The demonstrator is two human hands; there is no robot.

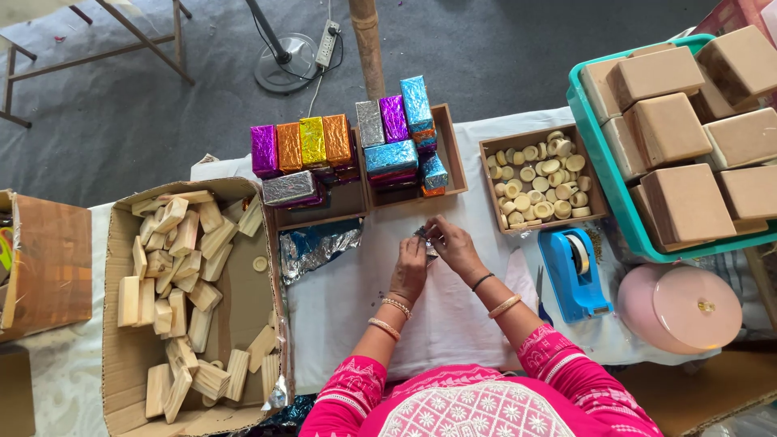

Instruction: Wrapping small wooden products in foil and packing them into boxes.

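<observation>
Pinching a small foil-wrapped piece (pixel 426 239) between them, left hand (pixel 410 267) and right hand (pixel 455 245) grip it together

We see a white-covered table (pixel 453 316) carrying a cardboard box (pixel 243 311), two wooden trays (pixel 455 158) of foil-wrapped blocks, a tray of discs (pixel 541 178), a blue tape dispenser (pixel 571 271), loose foil sheets (pixel 316 247) and a pink lid (pixel 680 307).

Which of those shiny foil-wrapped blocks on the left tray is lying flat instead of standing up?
The silver block, lying flat in front of the row. The purple, orange, yellow and copper blocks behind it all stand upright, side by side.
</observation>
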